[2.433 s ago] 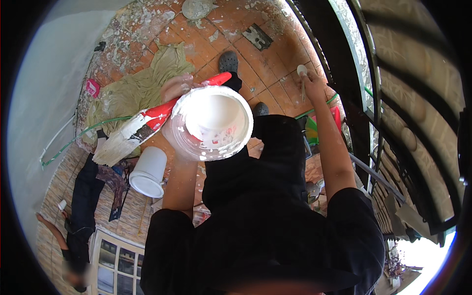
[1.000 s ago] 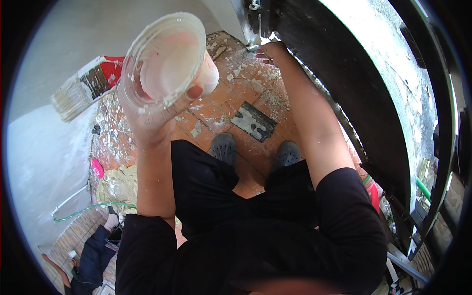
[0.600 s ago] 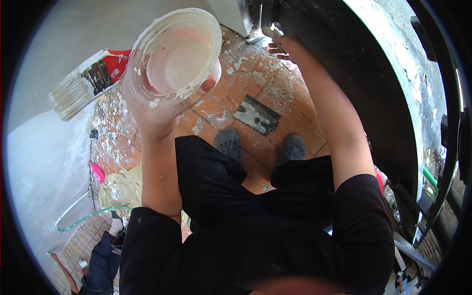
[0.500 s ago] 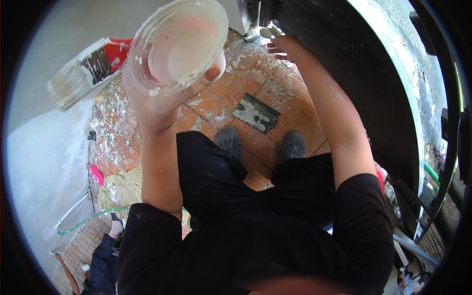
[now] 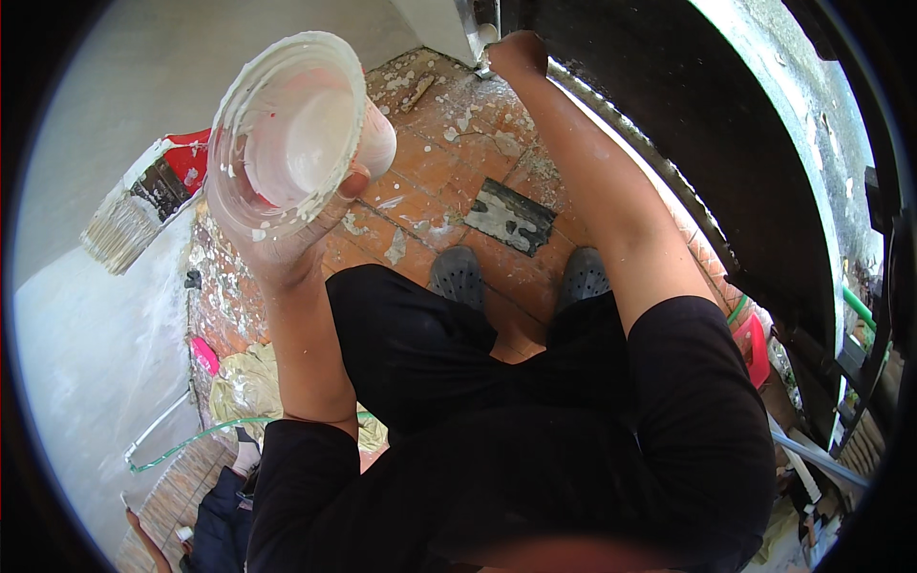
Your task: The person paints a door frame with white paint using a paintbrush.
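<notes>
My left hand (image 5: 287, 250) is closed around a clear plastic tub (image 5: 232, 181), tilted so its paint-smeared inside shows white paint. The same hand keeps a wide paintbrush (image 5: 162, 191) beside the tub; its bristles are coated in white and its red part is nearest my hand. At the top, my right hand (image 5: 517, 55) is closed at the edge of a dark door panel (image 5: 659, 86), against a round pale knob (image 5: 488, 33). Most of its fingers are hidden behind the back of the hand.
A paint-spotted dark board (image 5: 511, 218) lies on orange tiles in front of my grey clogs (image 5: 458, 277). Left are a pale wall (image 5: 95, 315), a pink object (image 5: 204, 355), a crumpled beige sheet (image 5: 246, 384) and a green hose (image 5: 201, 435). Another person (image 5: 218, 511) is at lower left.
My right hand has gone from spread fingers to closed at the knob. The door panel has swung away from me, showing a bright gap along its bottom. The tub and brush have moved left and down.
</notes>
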A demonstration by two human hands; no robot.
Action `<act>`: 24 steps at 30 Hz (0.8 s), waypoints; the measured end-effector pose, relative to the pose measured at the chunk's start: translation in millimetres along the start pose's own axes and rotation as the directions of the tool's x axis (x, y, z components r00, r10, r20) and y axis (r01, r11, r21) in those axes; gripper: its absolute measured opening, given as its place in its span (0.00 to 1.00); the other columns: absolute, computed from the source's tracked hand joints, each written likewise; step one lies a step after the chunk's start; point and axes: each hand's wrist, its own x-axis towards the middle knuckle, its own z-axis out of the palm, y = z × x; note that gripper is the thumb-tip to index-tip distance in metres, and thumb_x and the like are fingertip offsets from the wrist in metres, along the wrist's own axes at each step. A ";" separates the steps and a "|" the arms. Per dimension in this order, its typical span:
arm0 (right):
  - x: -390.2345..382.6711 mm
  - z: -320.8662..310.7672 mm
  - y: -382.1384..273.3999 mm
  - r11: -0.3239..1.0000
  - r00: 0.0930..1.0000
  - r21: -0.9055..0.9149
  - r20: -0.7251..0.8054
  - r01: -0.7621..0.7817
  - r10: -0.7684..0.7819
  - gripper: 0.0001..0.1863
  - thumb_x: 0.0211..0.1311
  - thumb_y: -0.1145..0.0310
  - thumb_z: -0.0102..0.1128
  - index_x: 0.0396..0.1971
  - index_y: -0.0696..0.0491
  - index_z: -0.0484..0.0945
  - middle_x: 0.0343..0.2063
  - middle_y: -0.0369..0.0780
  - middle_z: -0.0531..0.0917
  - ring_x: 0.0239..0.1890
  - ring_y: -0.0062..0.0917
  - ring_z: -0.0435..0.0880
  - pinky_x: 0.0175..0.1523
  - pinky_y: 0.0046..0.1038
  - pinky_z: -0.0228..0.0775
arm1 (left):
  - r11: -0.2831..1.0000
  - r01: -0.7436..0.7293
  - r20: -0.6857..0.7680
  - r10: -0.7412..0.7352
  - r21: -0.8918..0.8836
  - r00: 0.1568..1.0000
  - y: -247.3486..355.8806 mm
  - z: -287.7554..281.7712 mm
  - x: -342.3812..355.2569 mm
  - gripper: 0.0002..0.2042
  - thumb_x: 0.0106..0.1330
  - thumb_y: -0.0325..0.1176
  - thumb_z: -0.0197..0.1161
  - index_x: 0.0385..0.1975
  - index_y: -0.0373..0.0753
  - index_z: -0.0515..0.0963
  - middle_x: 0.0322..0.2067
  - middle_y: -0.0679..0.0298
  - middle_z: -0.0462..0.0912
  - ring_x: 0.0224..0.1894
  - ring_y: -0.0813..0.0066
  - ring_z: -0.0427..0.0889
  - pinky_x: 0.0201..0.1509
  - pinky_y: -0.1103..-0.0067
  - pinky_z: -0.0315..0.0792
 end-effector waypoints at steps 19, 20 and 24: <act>-36.3 -47.3 -20.6 0.546 0.942 0.768 0.266 -0.335 0.204 0.05 0.62 0.74 0.53 0.33 0.56 0.79 0.28 0.38 0.87 0.27 0.24 0.88 0.30 0.32 0.71 | 0.993 0.011 0.101 -0.023 0.115 0.995 14.8 15.5 -1.1 0.43 0.40 0.33 0.83 0.59 0.30 0.68 0.52 0.57 0.76 0.55 0.64 0.75 0.63 0.68 0.66; -35.9 -49.2 -17.3 0.513 0.926 0.771 0.319 -0.378 0.202 0.05 0.62 0.74 0.54 0.34 0.56 0.78 0.28 0.38 0.87 0.27 0.24 0.88 0.31 0.31 0.69 | 0.992 -0.018 0.110 0.004 0.126 0.994 13.7 13.8 -1.5 0.43 0.40 0.33 0.83 0.59 0.30 0.67 0.52 0.56 0.76 0.55 0.64 0.75 0.62 0.67 0.67; -26.1 -49.5 3.8 0.468 0.879 0.754 0.461 -0.461 0.123 0.06 0.61 0.73 0.55 0.37 0.55 0.76 0.28 0.37 0.86 0.26 0.23 0.87 0.33 0.29 0.66 | 0.994 -0.055 0.096 0.046 0.093 0.994 9.2 7.9 -2.1 0.43 0.41 0.34 0.83 0.59 0.29 0.67 0.52 0.54 0.76 0.55 0.63 0.75 0.62 0.66 0.67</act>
